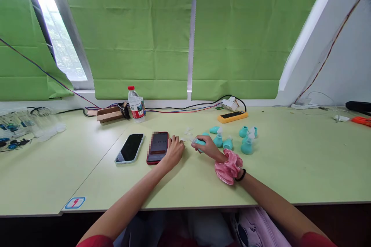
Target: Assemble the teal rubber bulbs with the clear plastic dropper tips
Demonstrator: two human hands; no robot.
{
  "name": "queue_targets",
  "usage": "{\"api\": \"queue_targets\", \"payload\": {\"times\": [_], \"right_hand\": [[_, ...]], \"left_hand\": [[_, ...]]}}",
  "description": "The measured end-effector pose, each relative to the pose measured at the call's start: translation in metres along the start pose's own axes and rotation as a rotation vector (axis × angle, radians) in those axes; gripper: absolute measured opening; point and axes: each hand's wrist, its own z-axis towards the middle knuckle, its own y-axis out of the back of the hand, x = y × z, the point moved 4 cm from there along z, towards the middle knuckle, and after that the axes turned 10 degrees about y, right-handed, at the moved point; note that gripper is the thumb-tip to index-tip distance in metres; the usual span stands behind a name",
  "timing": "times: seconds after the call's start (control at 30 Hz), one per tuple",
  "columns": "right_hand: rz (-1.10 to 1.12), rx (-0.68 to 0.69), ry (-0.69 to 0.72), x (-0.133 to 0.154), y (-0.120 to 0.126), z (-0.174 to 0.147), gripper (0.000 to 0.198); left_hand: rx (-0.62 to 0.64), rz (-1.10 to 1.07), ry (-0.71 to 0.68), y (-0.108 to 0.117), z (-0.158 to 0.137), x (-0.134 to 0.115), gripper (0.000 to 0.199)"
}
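Observation:
My right hand [209, 148] is wrapped round a small teal squeeze bulb [199, 142] with a clear tip, which points left. Beside it, my left hand [176, 149] rests on the table with bent fingers slightly apart, near the right edge of a red-cased phone [158, 148]. Small clear plastic pieces [188, 131] lie just beyond the two hands. To the right of my right hand are several more teal bulbs [227, 144], some upright with clear tips, such as the bulb [247, 146] at the group's right. One teal bulb [214, 129] lies on its side.
A white-edged phone [130, 148] lies left of the red one. At the back stand a red-capped bottle [136, 105] and a cardboard box [109, 114], with cables along the wall. A yellow-and-black device [232, 117] lies behind the bulbs. Clear bags [29, 123] occupy the far left.

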Motion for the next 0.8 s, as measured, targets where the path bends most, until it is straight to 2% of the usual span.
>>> {"api": "queue_targets", "payload": {"times": [0.17,0.27,0.33,0.5,0.57,0.67,0.8], "right_hand": [[-0.101,0.011,0.018,0.002,0.0,-0.001,0.017],[-0.146,0.007,0.036,0.004,-0.001,-0.002,0.016],[-0.157,0.003,0.041,0.005,-0.001,-0.002,0.014],[-0.16,-0.036,0.04,0.002,0.0,-0.002,0.012],[-0.163,-0.041,0.039,0.001,0.0,-0.002,0.012],[-0.188,-0.038,0.047,0.001,-0.001,-0.002,0.012],[-0.229,-0.041,0.077,0.003,-0.003,-0.003,0.014]], "left_hand": [[0.014,-0.024,0.019,0.002,-0.002,0.0,0.024],[0.021,-0.141,0.056,0.01,-0.001,0.003,0.019],[0.022,-0.355,0.109,0.016,0.0,0.007,0.016],[0.048,-1.232,0.292,0.022,0.005,0.02,0.019],[0.056,-1.493,0.345,0.02,0.006,0.024,0.023],[0.118,-1.757,0.411,0.018,0.005,0.026,0.025],[0.222,-1.902,0.4,0.02,0.003,0.021,0.025]]}}
